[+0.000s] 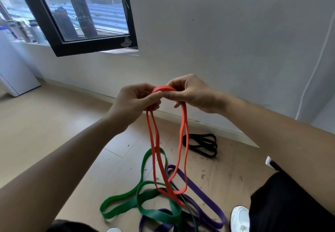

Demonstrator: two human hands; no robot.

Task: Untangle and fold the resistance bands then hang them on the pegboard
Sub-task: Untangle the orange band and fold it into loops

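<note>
An orange resistance band (pixel 183 135) hangs in long loops from both my hands, held up in front of the wall. My left hand (pixel 134 103) grips its left strands, and my right hand (pixel 190 93) pinches the top of the band close beside it. The band's lower ends reach down to a tangle on the floor. There a green band (pixel 145 197) and a purple band (pixel 203 195) lie looped over each other. A black band (pixel 201 143) lies folded by the skirting board. No pegboard is in view.
White wall ahead with a black-framed window (pixel 59 50) at upper left. A white appliance (pixel 12 72) stands at far left. My white shoe (pixel 239 219) and a black trouser leg (pixel 282 204) are at lower right. Wooden floor (pixel 45 122) stretches left.
</note>
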